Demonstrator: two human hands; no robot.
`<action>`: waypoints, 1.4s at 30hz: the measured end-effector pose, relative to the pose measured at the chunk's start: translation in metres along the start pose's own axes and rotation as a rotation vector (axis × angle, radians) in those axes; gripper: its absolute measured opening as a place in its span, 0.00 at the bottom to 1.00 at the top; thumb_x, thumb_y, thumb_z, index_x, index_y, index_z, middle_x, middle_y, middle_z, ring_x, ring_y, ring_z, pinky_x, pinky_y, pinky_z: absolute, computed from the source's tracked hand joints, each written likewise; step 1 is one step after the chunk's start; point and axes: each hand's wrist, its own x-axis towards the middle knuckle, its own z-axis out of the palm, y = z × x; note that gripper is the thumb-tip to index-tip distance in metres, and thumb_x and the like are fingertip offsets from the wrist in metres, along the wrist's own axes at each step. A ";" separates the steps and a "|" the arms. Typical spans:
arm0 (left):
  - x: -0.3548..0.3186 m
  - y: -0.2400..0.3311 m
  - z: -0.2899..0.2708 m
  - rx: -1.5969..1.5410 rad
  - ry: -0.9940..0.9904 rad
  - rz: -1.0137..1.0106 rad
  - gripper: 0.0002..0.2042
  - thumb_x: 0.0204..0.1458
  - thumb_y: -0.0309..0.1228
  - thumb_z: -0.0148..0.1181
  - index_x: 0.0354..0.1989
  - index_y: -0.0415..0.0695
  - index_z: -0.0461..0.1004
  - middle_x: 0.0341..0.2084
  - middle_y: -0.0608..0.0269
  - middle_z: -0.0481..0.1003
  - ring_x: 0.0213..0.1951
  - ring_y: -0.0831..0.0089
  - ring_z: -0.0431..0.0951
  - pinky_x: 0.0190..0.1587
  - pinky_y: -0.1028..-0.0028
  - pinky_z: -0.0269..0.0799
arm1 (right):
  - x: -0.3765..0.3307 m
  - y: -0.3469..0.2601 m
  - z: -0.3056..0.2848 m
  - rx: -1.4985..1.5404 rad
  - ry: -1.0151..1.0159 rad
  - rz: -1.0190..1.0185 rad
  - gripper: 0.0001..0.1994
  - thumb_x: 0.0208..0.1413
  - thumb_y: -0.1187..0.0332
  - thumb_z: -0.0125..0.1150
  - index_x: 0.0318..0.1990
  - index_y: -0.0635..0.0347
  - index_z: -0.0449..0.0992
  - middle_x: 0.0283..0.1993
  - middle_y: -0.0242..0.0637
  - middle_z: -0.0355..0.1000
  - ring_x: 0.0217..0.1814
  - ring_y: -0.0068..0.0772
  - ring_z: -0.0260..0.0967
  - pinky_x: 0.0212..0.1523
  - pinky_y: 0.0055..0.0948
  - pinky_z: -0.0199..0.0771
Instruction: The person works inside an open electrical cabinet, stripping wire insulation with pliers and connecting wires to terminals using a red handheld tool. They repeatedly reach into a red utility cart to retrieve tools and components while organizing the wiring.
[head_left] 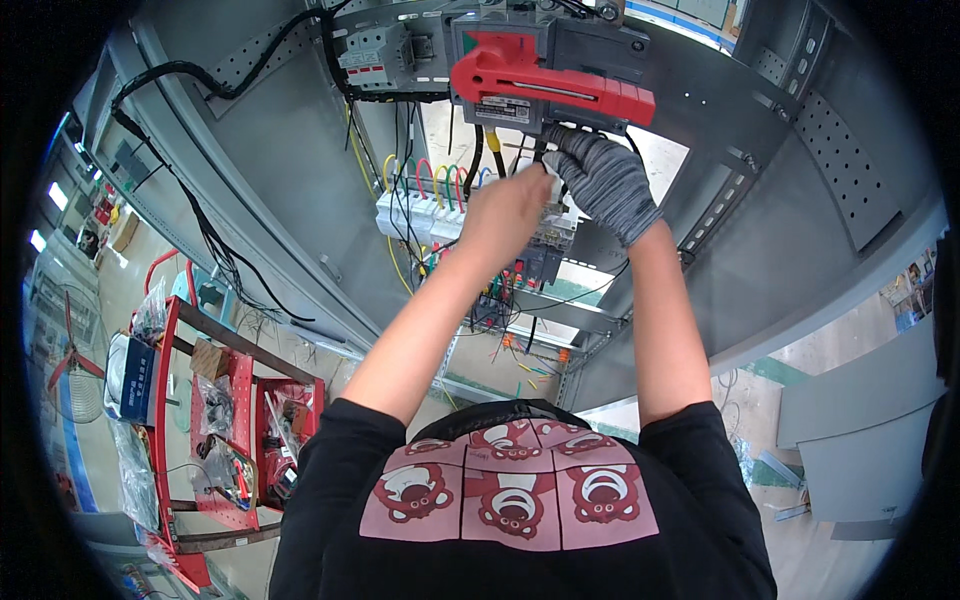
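Fingers (538, 188) meeting beneath a red-handled switch (548, 82)

Both hands are reaching up into an open grey metal cabinet (750, 230). The bare left hand (503, 218) is curling inward, its fingers bunching together and blurring at the tips; whether they are clamping on anything, I cannot tell. The right hand (605, 185), wearing a grey knit glove, is bending its fingers over from the other side, so the two sets of fingertips are nearly meeting. What the gloved fingers are gripping, if anything, is hidden too.

A dark cable (541, 150) is hanging from the switch's underside, just beside the gloved fingertips. The hands are sitting on opposite sides of this spot, probably so one can be steadying while the other is working.

Just left of the fingers, a yellow sleeve (493, 140) is wrapping another dark cable, perhaps to mark it. Lower left of them, white breakers (410, 215) are standing side by side, with coloured wires (440, 175) looping above. Far left of the fingers, a black harness (200, 70) is running along the cabinet, seemingly bundled to keep its wires together. Farther out, lower left, a red cart (165, 370) is holding parts and packages, likely parked for easy reach.
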 end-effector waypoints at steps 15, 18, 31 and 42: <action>0.018 -0.037 -0.052 -0.172 0.106 0.078 0.08 0.57 0.33 0.52 0.38 0.44 0.75 0.27 0.52 0.76 0.34 0.51 0.76 0.35 0.61 0.70 | 0.004 -0.007 -0.007 0.006 -0.015 -0.236 0.12 0.55 0.64 0.57 0.46 0.48 0.78 0.37 0.39 0.77 0.35 0.40 0.75 0.39 0.34 0.74; 0.018 -0.041 -0.024 -0.154 -0.033 0.115 0.08 0.58 0.31 0.48 0.35 0.40 0.72 0.30 0.47 0.75 0.36 0.47 0.75 0.37 0.59 0.69 | 0.001 0.000 0.004 0.098 0.084 -0.144 0.13 0.56 0.63 0.57 0.49 0.46 0.78 0.38 0.39 0.77 0.37 0.41 0.75 0.41 0.33 0.74; 0.015 -0.013 -0.094 0.350 0.092 0.301 0.06 0.54 0.33 0.55 0.33 0.47 0.77 0.25 0.59 0.76 0.28 0.56 0.75 0.34 0.65 0.67 | 0.004 -0.016 -0.002 -0.224 -0.031 -0.219 0.10 0.55 0.66 0.57 0.44 0.46 0.79 0.36 0.34 0.77 0.36 0.39 0.75 0.38 0.34 0.75; -0.009 0.004 -0.014 -0.290 -0.102 -0.133 0.09 0.57 0.34 0.52 0.32 0.42 0.73 0.25 0.48 0.75 0.33 0.50 0.76 0.33 0.60 0.69 | -0.005 -0.018 -0.002 -0.073 0.004 -0.168 0.14 0.54 0.66 0.58 0.49 0.43 0.78 0.36 0.37 0.77 0.35 0.40 0.74 0.38 0.34 0.74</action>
